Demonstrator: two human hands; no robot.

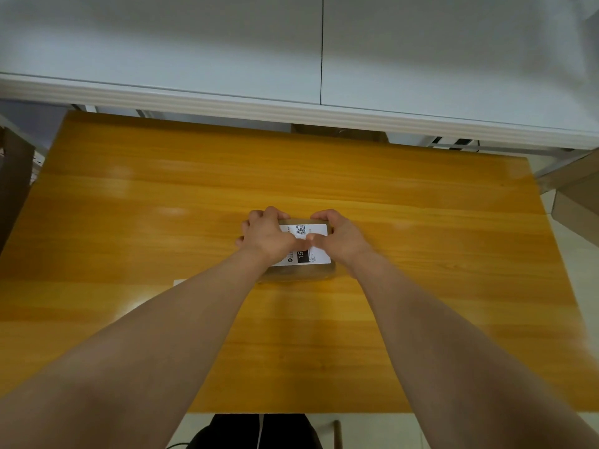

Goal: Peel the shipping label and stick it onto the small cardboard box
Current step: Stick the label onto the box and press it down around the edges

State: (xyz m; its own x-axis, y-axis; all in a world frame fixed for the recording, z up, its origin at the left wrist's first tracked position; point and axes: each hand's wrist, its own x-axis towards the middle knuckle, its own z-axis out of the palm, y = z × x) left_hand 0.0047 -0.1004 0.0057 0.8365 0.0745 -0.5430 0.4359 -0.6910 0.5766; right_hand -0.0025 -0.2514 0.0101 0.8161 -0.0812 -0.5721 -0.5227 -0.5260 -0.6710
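Note:
A small brown cardboard box [301,273] sits in the middle of the wooden table [162,196]. A white shipping label [316,251] with a QR code and a black patch lies flat on the box's top. My left hand [265,236] wraps over the box's left side, fingers curled over the far edge, thumb resting on the label. My right hand [338,238] grips the right side in the same way, its thumb on the label beside the left thumb. The hands hide much of the box and the label's middle.
A white paper strip [180,282] pokes out from under my left forearm on the table. White cabinets [227,59] stand beyond the far edge. Cardboard boxes [577,202] lie to the right and a brown one [13,176] to the left, off the table.

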